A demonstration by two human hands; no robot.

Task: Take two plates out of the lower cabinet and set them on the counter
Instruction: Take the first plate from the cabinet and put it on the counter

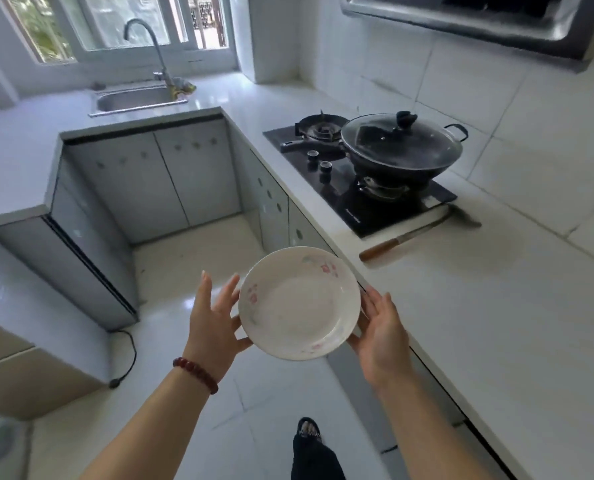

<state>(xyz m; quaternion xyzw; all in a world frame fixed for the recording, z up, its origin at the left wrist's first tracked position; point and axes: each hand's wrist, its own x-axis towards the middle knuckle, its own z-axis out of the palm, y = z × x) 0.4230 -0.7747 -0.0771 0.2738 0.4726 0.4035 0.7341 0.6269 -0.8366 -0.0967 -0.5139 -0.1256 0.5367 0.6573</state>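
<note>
A white plate with faint pink flowers on its rim hangs in the air above the floor, just left of the counter edge. It sits between my two hands. My left hand, with a red bead bracelet on the wrist, touches the plate's left rim with the thumb side, fingers straight and spread. My right hand supports the right rim, its fingers straight along the edge. The white counter lies to the right of the plate. Lower cabinet doors under it look closed.
A black hob with a lidded wok stands on the counter beyond the plate. A wooden-handled knife lies at the hob's near edge. A sink with a tap sits at the back left.
</note>
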